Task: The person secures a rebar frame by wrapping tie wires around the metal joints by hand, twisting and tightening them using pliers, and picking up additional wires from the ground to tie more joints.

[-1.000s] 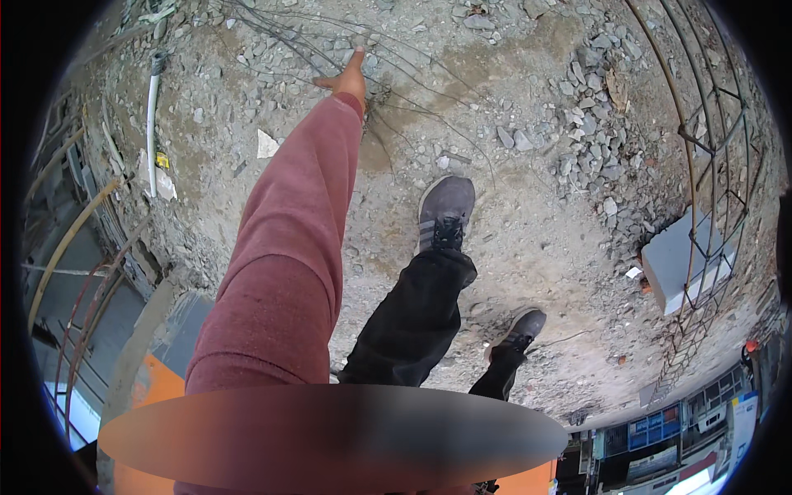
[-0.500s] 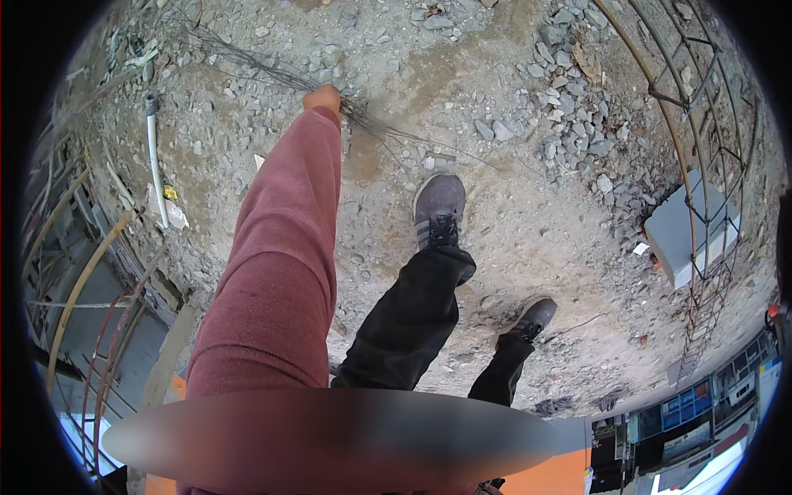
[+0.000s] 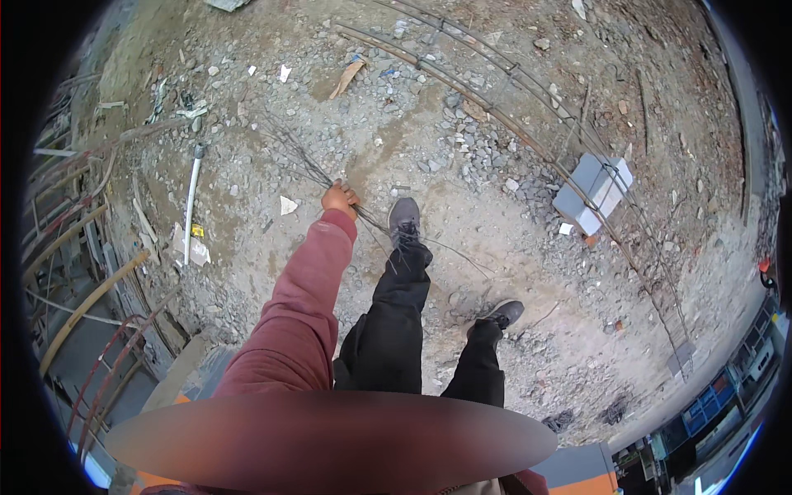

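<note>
My left hand (image 3: pixel 339 197), at the end of a dusty red sleeve, is closed around a bundle of thin dark wires (image 3: pixel 307 165). The hand grips the bundle partway along its length. On the far left side the wires fan out into loose ends. At the other end they trail past my grey shoe (image 3: pixel 404 216) and across my black trouser leg. Gravel and broken stone lie on the dirt beneath the bundle. My right hand does not show in the picture.
A long rebar cage (image 3: pixel 536 147) curves across the right side, over a pale grey block (image 3: pixel 606 188). A white pipe (image 3: pixel 193 202) lies at left beside a small yellow packet (image 3: pixel 197 230). Bent rusty bars (image 3: pixel 82 305) crowd the left edge. Stone rubble (image 3: pixel 487 136) is heaped ahead.
My left hand has come nearer to my feet, bringing the wire bundle with it. The bundle's near end now crosses my leg. My view has shifted, showing more ground ahead.
</note>
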{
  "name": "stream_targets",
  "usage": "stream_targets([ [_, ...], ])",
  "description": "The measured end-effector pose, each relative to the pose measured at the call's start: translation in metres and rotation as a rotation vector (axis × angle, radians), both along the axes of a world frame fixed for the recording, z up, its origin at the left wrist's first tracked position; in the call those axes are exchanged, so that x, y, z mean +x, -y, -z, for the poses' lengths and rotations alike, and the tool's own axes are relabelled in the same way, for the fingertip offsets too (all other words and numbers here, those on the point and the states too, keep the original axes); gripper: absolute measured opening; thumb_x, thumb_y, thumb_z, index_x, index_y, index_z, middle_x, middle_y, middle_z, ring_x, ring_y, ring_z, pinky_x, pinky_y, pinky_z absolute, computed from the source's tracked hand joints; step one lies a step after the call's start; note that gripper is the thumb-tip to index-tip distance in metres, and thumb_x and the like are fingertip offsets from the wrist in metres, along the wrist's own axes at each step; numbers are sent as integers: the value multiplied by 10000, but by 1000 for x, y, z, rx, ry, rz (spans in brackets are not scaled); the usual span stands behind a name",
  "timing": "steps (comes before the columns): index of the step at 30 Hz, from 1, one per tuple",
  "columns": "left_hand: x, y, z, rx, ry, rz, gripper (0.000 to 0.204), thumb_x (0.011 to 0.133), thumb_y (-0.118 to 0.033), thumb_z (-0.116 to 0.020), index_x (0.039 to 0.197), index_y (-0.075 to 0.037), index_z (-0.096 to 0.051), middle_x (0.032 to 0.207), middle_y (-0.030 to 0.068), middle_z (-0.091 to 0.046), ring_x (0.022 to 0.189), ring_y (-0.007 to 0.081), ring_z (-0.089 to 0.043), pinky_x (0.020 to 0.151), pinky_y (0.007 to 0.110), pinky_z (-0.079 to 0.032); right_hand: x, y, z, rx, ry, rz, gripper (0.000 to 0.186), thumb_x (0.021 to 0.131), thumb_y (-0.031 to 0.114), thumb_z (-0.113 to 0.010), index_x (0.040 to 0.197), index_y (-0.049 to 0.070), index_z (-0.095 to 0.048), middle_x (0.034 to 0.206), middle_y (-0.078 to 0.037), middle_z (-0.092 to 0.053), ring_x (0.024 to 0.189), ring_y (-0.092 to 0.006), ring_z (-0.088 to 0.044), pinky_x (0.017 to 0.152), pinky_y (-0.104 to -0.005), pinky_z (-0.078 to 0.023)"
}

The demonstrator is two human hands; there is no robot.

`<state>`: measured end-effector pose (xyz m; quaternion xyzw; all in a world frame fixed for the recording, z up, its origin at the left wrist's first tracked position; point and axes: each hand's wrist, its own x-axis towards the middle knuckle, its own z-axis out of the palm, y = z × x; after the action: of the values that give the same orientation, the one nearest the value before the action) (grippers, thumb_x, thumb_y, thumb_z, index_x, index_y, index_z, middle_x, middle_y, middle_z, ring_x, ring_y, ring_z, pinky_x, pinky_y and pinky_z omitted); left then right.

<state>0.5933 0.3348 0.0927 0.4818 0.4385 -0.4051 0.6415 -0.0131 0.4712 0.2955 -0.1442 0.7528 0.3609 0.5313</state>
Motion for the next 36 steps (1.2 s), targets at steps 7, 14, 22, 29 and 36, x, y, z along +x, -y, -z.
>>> stream_targets([
  [7,-74,11,-108,-174,41,2,301,892,-194,-337,593,-155,-327,528,-57,-269,426,87,-264,367,214,-232,-132,-150,-137,-295,-227,530,281,590,2,-701,814,-29,-533,628,-114,-576,483,-199,-580,416,-319,-491],
  [14,-228,26,-229,-95,169,157,214,839,-73,-354,630,-115,-347,566,-17,-310,426,95,-267,363,210,-255,-212,-239,-155,-446,-158,935,277,591,-1,-700,810,-28,-533,628,-113,-575,482,-199,-578,417,-319,-491],
  [22,-318,75,-210,84,313,463,149,766,-1,-336,734,-71,-465,642,25,-449,499,129,-392,413,215,-330,-319,-258,-188,-464,-74,1058,271,591,-5,-698,805,-27,-533,628,-111,-573,482,-198,-575,418,-319,-491],
  [29,-389,125,-118,284,300,1030,169,770,-70,-376,757,-27,-538,656,74,-509,521,174,-443,449,265,-374,-432,-221,-178,-443,-72,1072,267,591,-8,-697,801,-26,-534,628,-110,-572,481,-198,-573,419,-318,-491],
  [36,-531,157,-69,383,179,1062,123,755,-100,-451,720,-2,-515,661,110,-528,473,277,-437,454,383,-406,-626,-144,-167,-403,-90,991,262,592,-11,-696,797,-25,-534,627,-108,-571,481,-198,-571,420,-318,-491],
])
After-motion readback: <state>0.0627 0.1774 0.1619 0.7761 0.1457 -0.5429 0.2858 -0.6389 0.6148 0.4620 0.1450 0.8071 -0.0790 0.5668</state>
